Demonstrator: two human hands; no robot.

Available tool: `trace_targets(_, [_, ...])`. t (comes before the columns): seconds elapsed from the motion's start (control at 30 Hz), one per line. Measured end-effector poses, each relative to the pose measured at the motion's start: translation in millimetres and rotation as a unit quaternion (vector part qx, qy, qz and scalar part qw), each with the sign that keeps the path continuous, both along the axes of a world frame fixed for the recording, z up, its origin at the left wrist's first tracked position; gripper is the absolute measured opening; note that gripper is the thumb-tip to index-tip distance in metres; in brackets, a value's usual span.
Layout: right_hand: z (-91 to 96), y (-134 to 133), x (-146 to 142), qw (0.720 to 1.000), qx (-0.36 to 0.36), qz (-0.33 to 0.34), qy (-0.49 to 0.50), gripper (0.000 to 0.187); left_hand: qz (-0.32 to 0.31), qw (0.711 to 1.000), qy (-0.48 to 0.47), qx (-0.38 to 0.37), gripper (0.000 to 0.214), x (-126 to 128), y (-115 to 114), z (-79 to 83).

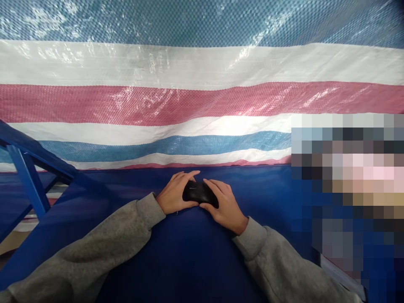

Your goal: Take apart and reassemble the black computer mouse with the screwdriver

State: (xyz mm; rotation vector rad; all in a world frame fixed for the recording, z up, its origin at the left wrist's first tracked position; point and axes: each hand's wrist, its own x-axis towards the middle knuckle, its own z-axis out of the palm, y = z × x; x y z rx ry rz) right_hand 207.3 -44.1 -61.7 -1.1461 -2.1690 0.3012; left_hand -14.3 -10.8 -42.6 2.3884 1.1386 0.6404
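A smooth black rounded case (200, 193) with a small pale mark on top sits on the blue surface, held at both ends. My left hand (178, 191) grips its left end, thumb along the near side and fingers over the far side, the forefinger stretched past the edge. Around the right end curls my right hand (224, 204), its thumb in front and fingers behind. Both thumb tips nearly meet at the near edge. The ends of the case are partly hidden by my hands, and whatever is underneath cannot be seen.
The blue surface (186, 261) runs under my arms. Behind it hangs a striped plastic sheet (189, 101). A blue metal frame (30, 181) stands on the left. At the right, a pixelated area covers what seems to be a person (362, 181).
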Motion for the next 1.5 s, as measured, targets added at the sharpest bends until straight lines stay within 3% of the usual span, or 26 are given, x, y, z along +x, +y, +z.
trace_targets(0.27, [0.4, 0.3, 0.7, 1.0, 0.001, 0.015, 0.025, 0.048, 0.005, 1.0, 0.005, -0.004, 0.089, 0.8, -0.2, 1.5])
trace_targets(0.87, [2.8, -1.2, 0.0, 1.0, 0.001, 0.003, 0.019, 0.047, 0.002, 1.0, 0.006, 0.015, 0.081, 0.6, 1.1, -1.2])
trace_targets(1.1, [5.7, -2.1, -0.4, 1.0, 0.009, -0.003, 0.02, 0.052, 0.004, 0.998, 0.022, 0.064, 0.053, 0.2, 1.2, 3.9])
trace_targets(1.37, [4.8, -0.9, -0.1, 0.996, -0.008, -0.07, 0.056, 0.034, 0.051, 0.995, -0.021, 0.082, 0.034, -1.9, 2.0, 2.0])
trace_targets(1.5, [6.6, -1.2, -1.1, 0.996, -0.011, -0.081, 0.041, 0.043, 0.088, 0.993, -0.028, 0.067, 0.031, -1.3, 2.9, 0.3])
